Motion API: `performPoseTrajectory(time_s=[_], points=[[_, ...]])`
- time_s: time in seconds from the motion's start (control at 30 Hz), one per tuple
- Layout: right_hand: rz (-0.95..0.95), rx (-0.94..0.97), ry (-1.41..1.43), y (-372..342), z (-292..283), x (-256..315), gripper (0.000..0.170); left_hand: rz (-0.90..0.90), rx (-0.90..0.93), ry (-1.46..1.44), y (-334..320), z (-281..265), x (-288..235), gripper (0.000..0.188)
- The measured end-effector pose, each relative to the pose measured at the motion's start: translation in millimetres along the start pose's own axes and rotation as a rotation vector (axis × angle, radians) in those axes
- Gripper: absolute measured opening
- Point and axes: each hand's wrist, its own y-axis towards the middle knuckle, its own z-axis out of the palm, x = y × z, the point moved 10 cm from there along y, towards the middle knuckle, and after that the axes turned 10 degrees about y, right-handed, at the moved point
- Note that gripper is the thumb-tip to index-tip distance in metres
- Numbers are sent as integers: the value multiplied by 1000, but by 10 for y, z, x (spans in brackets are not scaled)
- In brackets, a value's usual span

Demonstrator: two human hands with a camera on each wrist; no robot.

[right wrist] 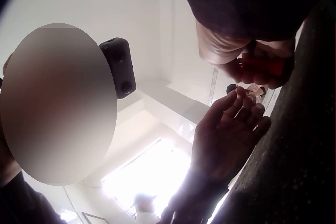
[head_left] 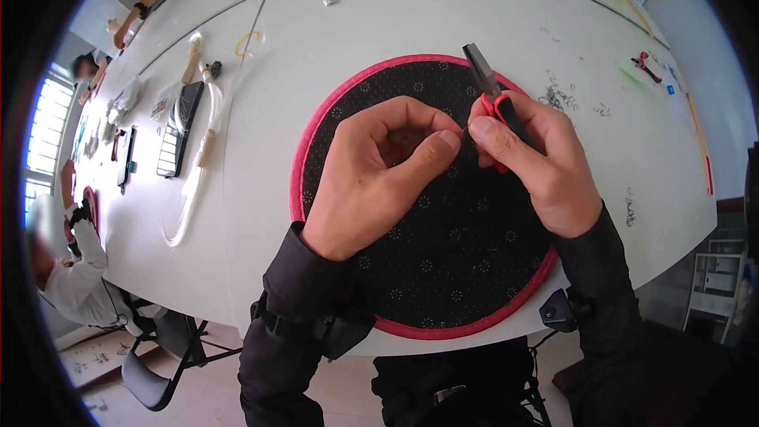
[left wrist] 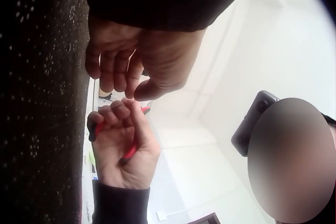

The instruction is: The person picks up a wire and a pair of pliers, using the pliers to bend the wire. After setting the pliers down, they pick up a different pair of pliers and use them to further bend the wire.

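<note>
Over the round black mat [head_left: 431, 269] with a red rim, both hands meet fingertip to fingertip. My left hand [head_left: 371, 182] pinches a tiny, thin, wire-like piece [head_left: 464, 130] between thumb and forefinger; its exact kind is too small to tell. A pair of pliers [head_left: 482, 71] with red and black handles lies in the palm of my right hand [head_left: 545, 162], the metal nose pointing up and away. The right thumb and forefinger come together right at the small piece. In the left wrist view the red handle [left wrist: 129, 153] shows across the right palm.
Small dark wire bits [head_left: 560, 100] lie scattered right of the mat, with another pair of pliers [head_left: 647, 67] farther off. To the left are clear tubing [head_left: 190, 198] and a dark flat device [head_left: 180, 130]. A person in white [head_left: 79, 261] sits at the table's left side.
</note>
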Motion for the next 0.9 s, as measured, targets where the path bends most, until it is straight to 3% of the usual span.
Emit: performPoseTrajectory(time_s=[0.8, 0.9], points=[[-229, 115, -105, -78, 163, 273, 13, 4, -24, -57, -60, -4, -108, 14], [-176, 104, -86, -95, 148, 282, 11, 28, -29, -68, -92, -2, -183, 14]])
